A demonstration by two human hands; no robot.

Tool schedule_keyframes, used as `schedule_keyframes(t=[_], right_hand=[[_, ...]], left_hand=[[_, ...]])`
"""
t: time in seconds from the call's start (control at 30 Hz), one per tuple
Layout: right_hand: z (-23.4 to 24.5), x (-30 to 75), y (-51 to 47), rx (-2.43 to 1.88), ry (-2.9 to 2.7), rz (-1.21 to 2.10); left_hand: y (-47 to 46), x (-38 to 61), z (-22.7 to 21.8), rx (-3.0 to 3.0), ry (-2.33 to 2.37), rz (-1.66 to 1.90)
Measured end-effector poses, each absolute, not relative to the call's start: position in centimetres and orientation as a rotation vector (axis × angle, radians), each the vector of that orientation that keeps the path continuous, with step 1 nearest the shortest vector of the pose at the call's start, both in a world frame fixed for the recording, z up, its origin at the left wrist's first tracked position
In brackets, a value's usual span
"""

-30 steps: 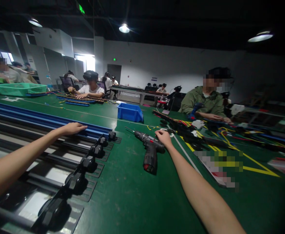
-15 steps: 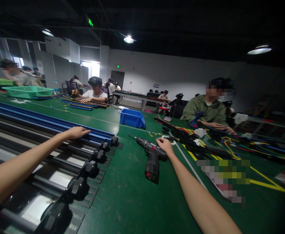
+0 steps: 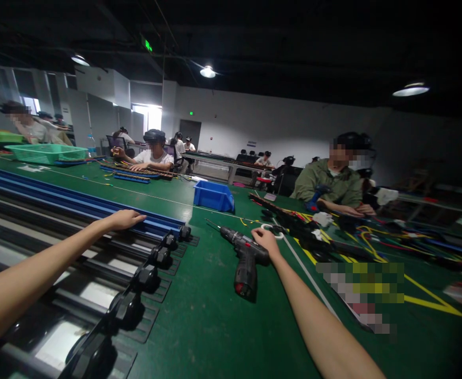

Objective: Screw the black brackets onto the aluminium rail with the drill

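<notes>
Several long, blue, metal-looking rails (image 3: 76, 197) at left are touched by the left hand (image 3: 125, 219), seemingly for steadying; a black, pistol-shaped cordless drill (image 3: 246, 259) is laid close beside the right hand (image 3: 266, 240), perhaps for easy reach; whether either hand's fingers are clamped cannot be told.

Workshop: cordless drill (image 3: 245, 259) on green workbench (image 3: 203, 321)

Green desk (image 3: 207, 331), yellow lines (image 3: 432, 307) right, black-and-red drill (image 3: 246, 268), blue rails (image 3: 76, 200) left; far blue bin (image 3: 213, 198), mint-green basket (image 3: 48, 154) far left
</notes>
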State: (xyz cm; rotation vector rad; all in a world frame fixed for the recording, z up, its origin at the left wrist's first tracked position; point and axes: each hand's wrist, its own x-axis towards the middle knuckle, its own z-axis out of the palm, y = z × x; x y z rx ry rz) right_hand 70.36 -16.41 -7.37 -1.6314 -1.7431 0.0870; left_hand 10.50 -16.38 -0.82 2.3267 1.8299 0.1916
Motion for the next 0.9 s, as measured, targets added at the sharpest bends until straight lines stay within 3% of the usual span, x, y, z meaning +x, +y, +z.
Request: schedule_keyframes(t=[0.9], right_hand=[[-7.0,70.0,-16.8,-1.633,-1.732,0.110]], left_hand=[[-17.6,11.6,0.2,2.271,1.905,0.202]])
